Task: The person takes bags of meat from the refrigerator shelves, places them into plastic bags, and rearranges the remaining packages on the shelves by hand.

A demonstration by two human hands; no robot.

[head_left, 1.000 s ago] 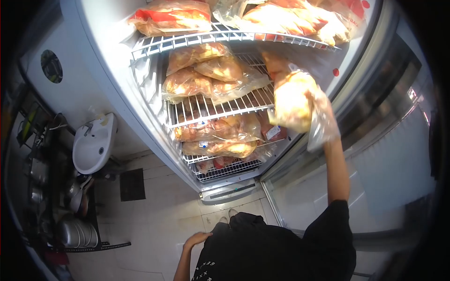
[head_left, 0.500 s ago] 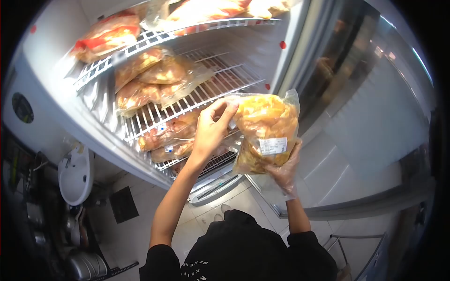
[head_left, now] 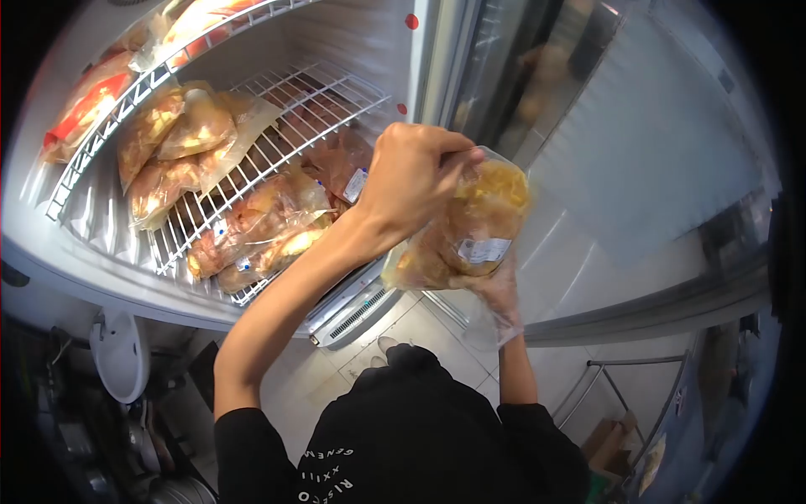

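The bag [head_left: 495, 208] is being held upright above the tiled floor [head_left: 449, 340], just outside the open fridge [head_left: 340, 38]. The left hand [head_left: 417, 172] is pinching its top edge, fingers nearly closed; the right hand [head_left: 499, 290], in a clear glove, is gripping its lower end, fingers bent around it. Other bags [head_left: 197, 130] are lying on wire shelves [head_left: 348, 91] to the left. The door [head_left: 646, 126] is standing open at right, a metal frame [head_left: 642, 361] and cardboard [head_left: 606, 441] sitting near it. A sink [head_left: 120, 361] is showing at far left.
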